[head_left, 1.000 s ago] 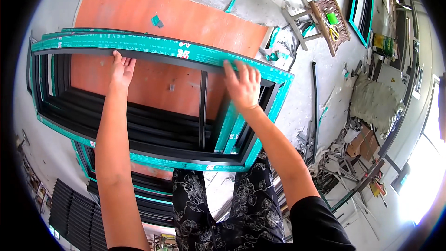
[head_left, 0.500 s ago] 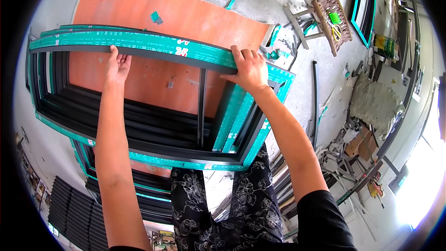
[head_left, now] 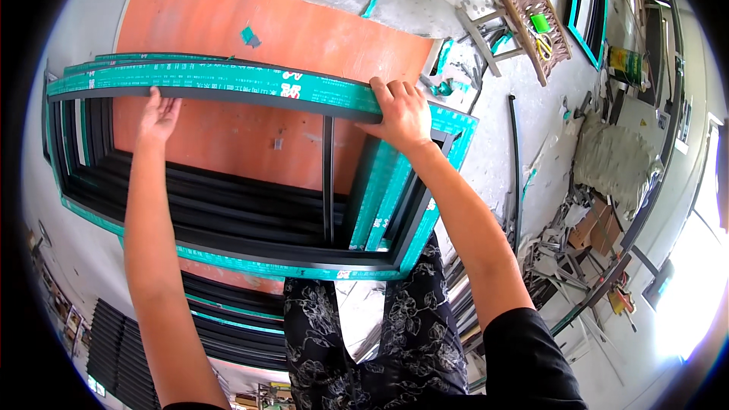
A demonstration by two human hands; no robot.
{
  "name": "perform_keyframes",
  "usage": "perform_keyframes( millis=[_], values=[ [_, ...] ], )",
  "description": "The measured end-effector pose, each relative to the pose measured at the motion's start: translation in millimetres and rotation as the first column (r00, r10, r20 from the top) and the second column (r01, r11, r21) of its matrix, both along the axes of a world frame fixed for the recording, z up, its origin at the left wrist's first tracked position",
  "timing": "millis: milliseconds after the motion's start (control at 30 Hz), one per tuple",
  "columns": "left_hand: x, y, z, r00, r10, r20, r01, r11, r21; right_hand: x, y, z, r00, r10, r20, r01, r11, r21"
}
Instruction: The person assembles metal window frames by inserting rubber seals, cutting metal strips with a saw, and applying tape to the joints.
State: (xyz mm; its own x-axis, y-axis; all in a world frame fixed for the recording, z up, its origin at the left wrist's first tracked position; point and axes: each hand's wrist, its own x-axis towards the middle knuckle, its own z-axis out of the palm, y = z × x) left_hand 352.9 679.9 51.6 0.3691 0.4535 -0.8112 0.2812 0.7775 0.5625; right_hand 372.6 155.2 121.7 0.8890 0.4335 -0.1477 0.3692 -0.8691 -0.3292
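Black frame (head_left: 228,91) under both hands

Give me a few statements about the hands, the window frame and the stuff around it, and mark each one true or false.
1. The right hand grips the far rail of the window frame. True.
2. The left hand is on the near rail. False: it is at the far rail too.
3. An orange board lies under the frame. True.
4. The frame's tape is red. False: it is teal green.
5. A wooden stool stands beyond the board to the right. True.
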Motion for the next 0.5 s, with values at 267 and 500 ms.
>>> perform_keyframes(
  millis=[267,500],
  values=[
    [7.4,3.6,-3.7,1.0,0.003,-0.004,-0.003,0.999,-0.039,3.0,-11.2,-3.2,1.0,0.003,-0.011,-0.002,1.0,0.024],
    [11.4,-1.5,10.0,0.998,-0.001,-0.068,0.008,0.995,0.102,-0.3,-13.3,-6.1,0.998,0.0,0.059,-0.001,1.0,0.03]
  ],
)
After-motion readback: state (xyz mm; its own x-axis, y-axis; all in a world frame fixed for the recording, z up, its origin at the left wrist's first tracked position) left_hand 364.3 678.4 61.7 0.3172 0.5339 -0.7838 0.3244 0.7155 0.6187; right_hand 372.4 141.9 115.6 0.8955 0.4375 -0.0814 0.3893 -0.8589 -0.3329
